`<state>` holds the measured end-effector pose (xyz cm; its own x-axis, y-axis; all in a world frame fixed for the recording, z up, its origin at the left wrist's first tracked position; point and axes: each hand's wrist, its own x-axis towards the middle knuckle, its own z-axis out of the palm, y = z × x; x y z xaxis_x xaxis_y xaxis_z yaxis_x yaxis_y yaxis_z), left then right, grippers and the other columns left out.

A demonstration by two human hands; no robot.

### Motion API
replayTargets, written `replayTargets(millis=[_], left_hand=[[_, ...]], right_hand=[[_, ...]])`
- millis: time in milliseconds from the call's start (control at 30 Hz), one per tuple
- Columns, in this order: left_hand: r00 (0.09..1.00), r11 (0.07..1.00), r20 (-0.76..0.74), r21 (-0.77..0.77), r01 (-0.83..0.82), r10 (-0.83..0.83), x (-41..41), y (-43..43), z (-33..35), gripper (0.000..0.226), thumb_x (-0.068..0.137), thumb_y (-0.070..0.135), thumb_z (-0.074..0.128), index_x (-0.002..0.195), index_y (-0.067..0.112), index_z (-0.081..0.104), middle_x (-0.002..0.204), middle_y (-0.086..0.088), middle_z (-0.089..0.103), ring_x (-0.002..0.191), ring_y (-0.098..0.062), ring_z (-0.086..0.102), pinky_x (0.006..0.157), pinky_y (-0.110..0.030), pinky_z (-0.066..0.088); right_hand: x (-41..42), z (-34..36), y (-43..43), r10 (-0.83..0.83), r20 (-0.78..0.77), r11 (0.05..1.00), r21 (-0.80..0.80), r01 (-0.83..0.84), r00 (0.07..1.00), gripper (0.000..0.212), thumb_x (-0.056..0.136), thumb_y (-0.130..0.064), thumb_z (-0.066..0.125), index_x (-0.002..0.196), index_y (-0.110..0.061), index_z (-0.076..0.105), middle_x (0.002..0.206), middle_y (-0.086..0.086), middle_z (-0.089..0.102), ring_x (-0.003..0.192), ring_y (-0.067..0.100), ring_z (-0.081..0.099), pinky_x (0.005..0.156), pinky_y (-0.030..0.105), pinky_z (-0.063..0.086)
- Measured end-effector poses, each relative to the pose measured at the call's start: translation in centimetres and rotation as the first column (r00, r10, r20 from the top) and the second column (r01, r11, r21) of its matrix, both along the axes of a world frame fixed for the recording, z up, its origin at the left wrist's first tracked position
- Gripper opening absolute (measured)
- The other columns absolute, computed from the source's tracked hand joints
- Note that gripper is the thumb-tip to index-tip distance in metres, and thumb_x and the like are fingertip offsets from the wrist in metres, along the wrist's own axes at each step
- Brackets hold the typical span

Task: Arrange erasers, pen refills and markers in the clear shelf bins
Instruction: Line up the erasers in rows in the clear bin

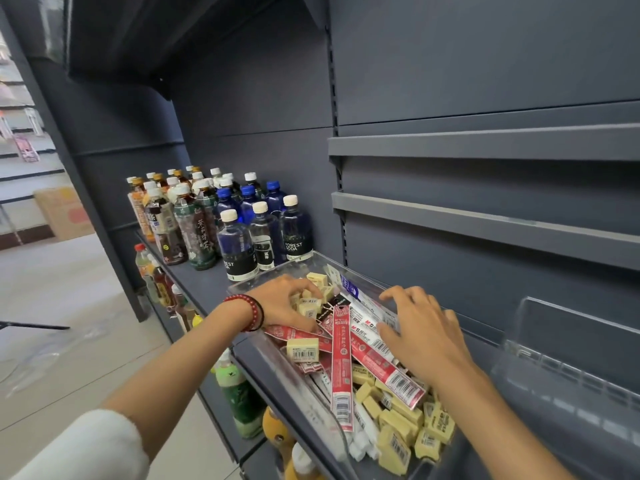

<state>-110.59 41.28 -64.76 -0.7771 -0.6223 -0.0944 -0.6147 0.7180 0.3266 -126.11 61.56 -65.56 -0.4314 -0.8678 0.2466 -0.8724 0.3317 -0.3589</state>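
Note:
A clear bin (pixel 277 362) on the dark shelf holds a mixed heap of yellow erasers (pixel 398 424), red pen-refill packs (pixel 341 362) and white marker packs (pixel 360 441). My left hand (pixel 284 301), with red and black bracelets on the wrist, reaches into the far end of the bin, its fingers curled round small yellow erasers (pixel 308 299). My right hand (pixel 419 327) lies over the right side of the heap, fingers spread and touching a red-and-white refill pack (pixel 367 327). A second clear bin (pixel 568 386) stands to the right.
Rows of drink bottles (pixel 239 244) stand on the same shelf just left of the bin. More bottles (pixel 235 389) fill the shelf below. Two bare grey shelves (pixel 485 223) hang above the bins. A cardboard box (pixel 62 213) sits on the floor far left.

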Motion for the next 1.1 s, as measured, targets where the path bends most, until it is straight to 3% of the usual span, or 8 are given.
replayTargets(millis=[200, 333, 467, 700, 867, 1000, 1100], left_hand=[[0.986, 0.977, 0.134, -0.202, -0.074, 0.102, -2.3, 0.2, -1.1, 0.060, 0.073, 0.058, 0.065, 0.120, 0.029, 0.042, 0.106, -0.001, 0.061, 0.075, -0.015, 0.059, 0.069, -0.029, 0.052], [0.984, 0.975, 0.105, -0.189, -0.120, 0.142, -2.4, -0.9, -1.2, 0.060, 0.071, 0.063, 0.065, 0.118, 0.032, 0.044, 0.103, 0.000, 0.065, 0.074, -0.015, 0.061, 0.069, -0.029, 0.054], [0.989, 0.982, 0.077, -0.155, -0.111, 0.124, -2.2, -0.9, -1.1, 0.062, 0.068, 0.055, 0.071, 0.119, 0.032, 0.046, 0.107, 0.002, 0.064, 0.073, -0.011, 0.062, 0.069, -0.030, 0.057], [0.981, 0.913, -0.020, -0.364, -0.186, 0.192, -1.9, 0.1, -1.2, 0.051, 0.068, 0.059, 0.065, 0.112, 0.035, 0.054, 0.082, 0.007, 0.061, 0.075, -0.018, 0.058, 0.069, -0.030, 0.052], [0.934, 0.878, -0.261, -0.350, -0.326, 0.243, -1.7, 1.0, 0.9, 0.040, 0.072, 0.052, 0.062, 0.107, 0.034, 0.055, 0.064, 0.008, 0.058, 0.064, -0.015, 0.055, 0.066, -0.031, 0.054], [0.942, 0.884, -0.291, -0.378, -0.276, 0.169, -1.2, 2.7, 4.6, 0.038, 0.071, 0.048, 0.063, 0.106, 0.036, 0.055, 0.069, 0.008, 0.065, 0.060, -0.012, 0.058, 0.065, -0.031, 0.055], [0.936, 0.892, -0.350, -0.412, -0.183, 0.030, -0.8, 5.3, 7.6, 0.034, 0.068, 0.048, 0.061, 0.100, 0.037, 0.055, 0.070, 0.010, 0.067, 0.054, -0.004, 0.056, 0.057, -0.025, 0.050]], right_hand=[[0.2, -0.1, -0.2, 0.001, 0.011, 1.000, 0.017, -0.001, 1.000, 0.050, 0.095, -0.046, 0.049, 0.140, -0.035, 0.031, 0.141, -0.005, 0.040, 0.130, 0.013, 0.041, 0.108, 0.037, 0.032], [0.0, 0.0, -0.3, 0.008, 0.015, 1.000, 0.006, -0.008, 1.000, 0.048, 0.096, -0.046, 0.049, 0.139, -0.035, 0.032, 0.141, -0.005, 0.040, 0.130, 0.013, 0.040, 0.107, 0.037, 0.031], [0.0, -0.1, -0.3, 0.010, 0.018, 1.000, 0.008, -0.010, 1.000, 0.047, 0.096, -0.045, 0.049, 0.139, -0.035, 0.032, 0.142, -0.005, 0.040, 0.130, 0.013, 0.040, 0.107, 0.037, 0.031], [0.1, -0.5, -0.4, 0.005, -0.007, 1.000, 0.028, -0.005, 1.000, 0.047, 0.097, -0.043, 0.049, 0.139, -0.034, 0.033, 0.141, -0.005, 0.040, 0.130, 0.013, 0.039, 0.107, 0.036, 0.031], [-0.1, -0.6, -0.4, 0.010, -0.049, 1.000, 0.009, -0.009, 0.999, 0.048, 0.097, -0.043, 0.048, 0.141, -0.032, 0.031, 0.141, -0.005, 0.040, 0.131, 0.014, 0.037, 0.108, 0.034, 0.030], [0.1, 0.0, 0.0, -0.017, -0.098, 0.998, -0.056, 0.011, 0.995, 0.055, 0.096, -0.053, 0.044, 0.144, -0.031, 0.030, 0.144, -0.007, 0.037, 0.133, 0.014, 0.032, 0.109, 0.035, 0.027], [1.1, 1.4, 0.9, -0.021, -0.027, 0.973, -0.232, 0.015, 0.999, 0.047, 0.098, -0.055, 0.036, 0.139, -0.033, 0.039, 0.139, -0.014, 0.044, 0.130, 0.009, 0.036, 0.108, 0.033, 0.026]])
